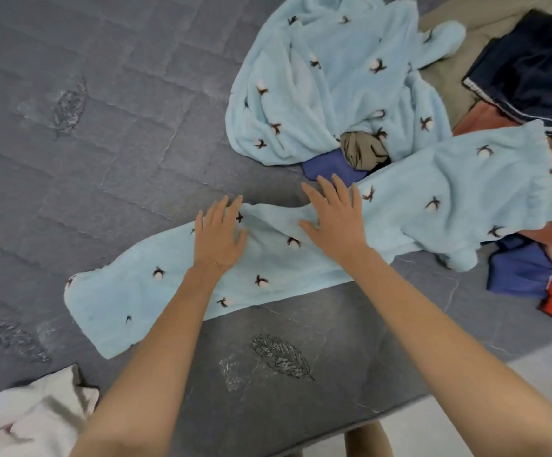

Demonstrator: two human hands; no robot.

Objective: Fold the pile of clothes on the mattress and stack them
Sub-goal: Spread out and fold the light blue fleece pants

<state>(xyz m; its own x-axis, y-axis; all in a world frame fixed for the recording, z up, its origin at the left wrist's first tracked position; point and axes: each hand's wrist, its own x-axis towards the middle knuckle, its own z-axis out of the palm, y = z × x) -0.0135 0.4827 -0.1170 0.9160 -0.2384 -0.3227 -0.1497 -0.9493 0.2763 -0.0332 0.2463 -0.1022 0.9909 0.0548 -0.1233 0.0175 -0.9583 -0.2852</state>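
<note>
Here, both hands lie flat, fingers spread, gripping nothing — left hand [219, 237] and right hand [334, 219] pressed on long pale-blue fleece trousers with cotton-boll print [301, 258]. The trousers stretch across the grey quilted mattress [103, 127] — the jumbled clothes pile [515, 77] sits beyond and right.

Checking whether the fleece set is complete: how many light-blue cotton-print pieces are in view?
2: long light-blue piece flat under both hands, left hand, right hand; crumpled light-blue piece behind it. More may be hidden.

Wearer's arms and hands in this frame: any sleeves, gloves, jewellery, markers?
Both forearms are bare, no sleeves in view. Left hand and right hand are ungloved, with no watch, ring or tracking marker visible. Fingers look bare; nails are too small to judge.
</note>
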